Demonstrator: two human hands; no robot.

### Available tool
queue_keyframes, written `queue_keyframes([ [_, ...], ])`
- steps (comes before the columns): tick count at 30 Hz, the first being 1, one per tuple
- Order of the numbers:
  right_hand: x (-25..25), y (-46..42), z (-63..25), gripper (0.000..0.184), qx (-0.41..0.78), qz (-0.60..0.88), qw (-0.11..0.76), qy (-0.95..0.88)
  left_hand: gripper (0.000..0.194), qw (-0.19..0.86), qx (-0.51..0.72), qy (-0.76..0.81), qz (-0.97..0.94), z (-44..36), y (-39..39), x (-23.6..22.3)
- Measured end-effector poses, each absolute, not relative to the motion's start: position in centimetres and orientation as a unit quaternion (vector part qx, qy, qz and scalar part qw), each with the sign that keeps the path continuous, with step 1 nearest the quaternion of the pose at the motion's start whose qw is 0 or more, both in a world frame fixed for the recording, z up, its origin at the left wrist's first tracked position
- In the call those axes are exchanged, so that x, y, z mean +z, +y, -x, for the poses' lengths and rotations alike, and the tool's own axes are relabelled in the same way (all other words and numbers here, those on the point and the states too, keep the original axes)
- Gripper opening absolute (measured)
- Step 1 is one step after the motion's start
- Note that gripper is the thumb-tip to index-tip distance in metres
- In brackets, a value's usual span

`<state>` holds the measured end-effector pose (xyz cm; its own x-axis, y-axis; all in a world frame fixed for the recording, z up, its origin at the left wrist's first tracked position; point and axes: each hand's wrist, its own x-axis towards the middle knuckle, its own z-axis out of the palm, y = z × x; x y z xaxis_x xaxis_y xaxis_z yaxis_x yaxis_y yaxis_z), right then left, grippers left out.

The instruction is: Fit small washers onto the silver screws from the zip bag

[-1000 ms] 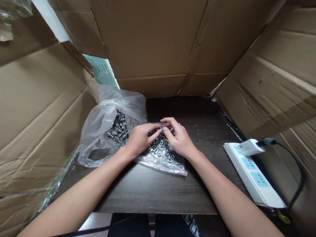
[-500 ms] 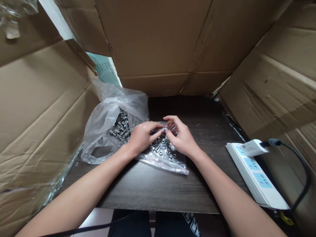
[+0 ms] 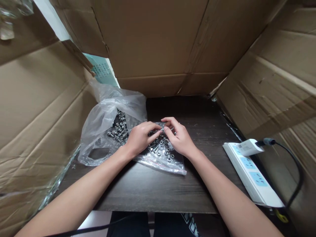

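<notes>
My left hand (image 3: 141, 137) and my right hand (image 3: 178, 136) meet over a clear zip bag (image 3: 170, 168). Between their fingertips is a small shiny bolt (image 3: 162, 129), partly covered by the fingers. Thumb and index of the left hand pinch it from the left. On the other side, the right thumb and fingers close on it, its other fingers curled. Beneath the hands, loose nuts (image 3: 169, 160), washers (image 3: 161, 148) and bolts lie on the bag. A whitish plastic bag (image 3: 92, 123) by my left hand holds several bolts (image 3: 119, 131) fitted with nuts or washers.
A dark wooden tabletop (image 3: 153, 191) lies under everything. Cardboard walls (image 3: 158, 42) stand at the back and both sides. On the right is a white power strip (image 3: 254, 176) with a plugged-in adapter (image 3: 250, 147) and black cable (image 3: 296, 164).
My right fingers have closed in and now cover more of the bolt. The whole view has shifted slightly; both bags stay in place.
</notes>
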<state>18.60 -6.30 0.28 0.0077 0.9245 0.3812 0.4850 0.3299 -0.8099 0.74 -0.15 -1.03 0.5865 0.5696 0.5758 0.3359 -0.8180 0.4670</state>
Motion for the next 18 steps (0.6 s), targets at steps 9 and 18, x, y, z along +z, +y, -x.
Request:
queue_keyframes([
  [9, 0.45, -6.42, -18.52, 0.025, 0.233, 0.537, 0.458, -0.669, 0.009, 0.152, 0.393, 0.240, -0.875, -0.71, -0.18, -0.92],
  [18, 0.22, -6.41, -18.56, 0.026, 0.276, 0.541, 0.455, -0.651, 0.010, 0.162, 0.400, 0.251, -0.866, -0.78, -0.26, -0.97],
])
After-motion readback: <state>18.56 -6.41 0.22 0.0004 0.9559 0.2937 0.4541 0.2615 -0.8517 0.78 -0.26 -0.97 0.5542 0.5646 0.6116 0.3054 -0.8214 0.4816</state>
